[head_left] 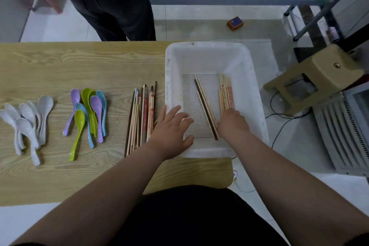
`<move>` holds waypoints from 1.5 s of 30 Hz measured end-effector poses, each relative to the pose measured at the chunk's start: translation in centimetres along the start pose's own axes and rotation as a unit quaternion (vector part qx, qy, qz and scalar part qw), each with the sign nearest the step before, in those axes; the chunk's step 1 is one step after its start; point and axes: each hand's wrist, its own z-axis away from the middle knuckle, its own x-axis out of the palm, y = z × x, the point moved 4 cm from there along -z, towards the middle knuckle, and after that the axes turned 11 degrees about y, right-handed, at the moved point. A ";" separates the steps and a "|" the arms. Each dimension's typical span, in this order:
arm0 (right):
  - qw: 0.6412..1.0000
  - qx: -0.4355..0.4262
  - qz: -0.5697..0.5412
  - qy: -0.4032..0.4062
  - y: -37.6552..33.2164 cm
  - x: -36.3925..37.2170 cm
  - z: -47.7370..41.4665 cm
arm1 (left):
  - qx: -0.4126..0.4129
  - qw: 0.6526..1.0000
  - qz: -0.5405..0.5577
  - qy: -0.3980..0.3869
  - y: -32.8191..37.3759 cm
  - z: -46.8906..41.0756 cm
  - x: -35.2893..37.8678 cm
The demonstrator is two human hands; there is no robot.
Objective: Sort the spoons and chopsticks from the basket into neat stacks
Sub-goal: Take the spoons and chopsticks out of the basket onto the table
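Observation:
A white plastic basket (207, 50) sits at the right end of the wooden table (79, 62). Inside it lie a loose pair of chopsticks (203, 102) on the perforated floor and a bundle of red-patterned chopsticks (225, 92) along the right wall. My right hand (231, 122) is inside the basket, fingers curled down over the near end of that bundle. My left hand (171, 126) hovers over the basket's left rim, fingers spread, holding nothing. On the table lie a pile of chopsticks (141, 114), several coloured spoons (89, 110) and several white spoons (28, 120).
Another person in dark trousers (111, 2) stands at the table's far side. A tan stool (315, 78) and a grey appliance (343, 132) with cables stand on the floor to the right. A small orange box (235, 23) lies on the floor beyond the basket.

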 end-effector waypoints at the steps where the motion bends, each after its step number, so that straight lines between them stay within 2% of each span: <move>1: 1.000 -0.003 0.000 0.003 0.1 0.2 -0.5 | -0.001 1.000 -0.009 0.003 0.1 0.0 0.1; 11: 0.999 0.002 -0.050 0.015 -0.3 0.8 -3.0 | -0.011 0.999 -0.034 0.025 0.3 -0.1 0.2; 16: 0.994 0.032 -0.099 -0.029 -0.7 1.2 -3.5 | -0.021 0.999 -0.041 0.011 0.3 -0.1 0.2; 22: 0.993 0.025 -0.088 -0.068 -0.5 0.9 -3.5 | -0.025 0.999 -0.037 0.012 0.2 -0.1 0.3; 26: 0.991 0.026 -0.127 -0.034 -0.1 0.7 -2.9 | -0.019 0.999 -0.031 0.016 0.1 0.0 0.3; 31: 0.972 0.043 -0.231 0.014 -0.2 -0.8 -1.0 | -0.019 1.000 -0.018 0.005 0.1 0.0 0.3; 35: 0.954 -0.008 -0.299 0.032 -2.9 -3.3 1.3 | -0.052 0.998 0.029 0.027 -0.8 0.7 -0.4; 38: 0.924 -0.014 -0.381 0.028 -6.1 -4.7 3.9 | -0.049 0.997 0.051 0.034 -2.7 3.0 -1.4; 40: 0.908 -0.026 -0.417 0.024 -8.9 -5.3 5.9 | -0.082 0.993 0.077 0.024 -4.8 5.3 -2.0; 42: 0.907 -0.073 -0.416 0.002 -12.2 -5.4 8.2 | -0.109 0.991 0.078 0.022 -7.3 8.1 -2.1; 45: 0.923 -0.152 -0.348 -0.057 -17.0 -3.3 11.2 | -0.148 0.986 0.067 -0.034 -10.9 12.7 -1.3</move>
